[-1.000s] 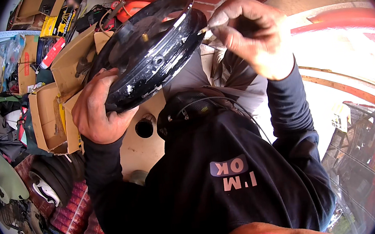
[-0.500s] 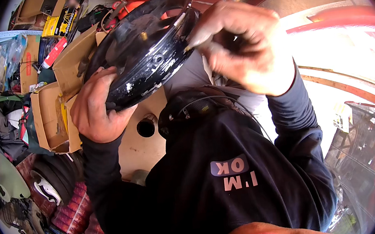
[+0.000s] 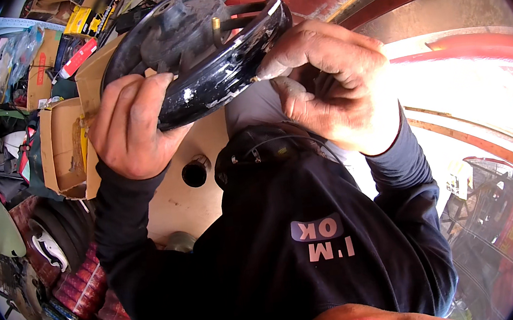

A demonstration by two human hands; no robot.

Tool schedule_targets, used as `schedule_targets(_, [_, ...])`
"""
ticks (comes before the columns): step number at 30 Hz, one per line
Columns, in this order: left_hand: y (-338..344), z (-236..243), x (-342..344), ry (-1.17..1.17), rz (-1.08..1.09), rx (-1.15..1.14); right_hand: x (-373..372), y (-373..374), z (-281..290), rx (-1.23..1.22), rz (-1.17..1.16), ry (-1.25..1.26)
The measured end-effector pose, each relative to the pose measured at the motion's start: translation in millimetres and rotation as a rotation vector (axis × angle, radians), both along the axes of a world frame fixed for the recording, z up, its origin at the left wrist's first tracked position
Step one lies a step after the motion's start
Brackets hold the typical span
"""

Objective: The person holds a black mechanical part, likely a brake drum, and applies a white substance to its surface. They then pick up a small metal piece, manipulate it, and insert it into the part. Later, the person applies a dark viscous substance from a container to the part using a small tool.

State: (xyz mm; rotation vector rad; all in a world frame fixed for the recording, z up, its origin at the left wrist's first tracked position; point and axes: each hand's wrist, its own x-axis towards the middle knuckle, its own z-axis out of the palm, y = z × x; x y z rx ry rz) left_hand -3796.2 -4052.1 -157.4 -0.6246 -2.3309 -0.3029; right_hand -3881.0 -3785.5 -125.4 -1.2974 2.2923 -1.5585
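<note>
A black wheel rim (image 3: 216, 82) with worn, chipped paint hangs tilted in front of me, its hub and spokes facing up. My left hand (image 3: 130, 133) is closed round its near left edge, fingers over the lip. A brass valve stem (image 3: 217, 33) sticks up on the inner side of the rim. By the rim's right outer side, my right hand (image 3: 339, 84) pinches a small brass-coloured piece (image 3: 255, 79) between thumb and forefinger. Only its tip shows, close to the rim's surface; whether it touches the rim I cannot tell.
An open cardboard box (image 3: 69, 150) stands to the left, with packages and bags behind it. Tyres (image 3: 65, 229) and wrapped stacks (image 3: 84, 284) lie at the lower left. Below the wheel is a dark round opening (image 3: 196, 172). A wire-mesh rack (image 3: 492, 228) stands at the right.
The wheel rim has shifted up and slightly right, with its hub side turned more into view. My right hand with the small brass-coloured piece has come slightly down; my left hand still grips the rim.
</note>
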Motion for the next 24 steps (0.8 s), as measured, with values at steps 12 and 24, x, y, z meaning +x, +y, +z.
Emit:
schedule_targets(12, [-7,8,-8,0.100,-0.040,-0.051,26,-19,10,0.046,-0.065,0.139])
schedule_targets(24, [-9,17,-10,0.065,-0.063,-0.129,19,-21,8,0.030,-0.115,0.228])
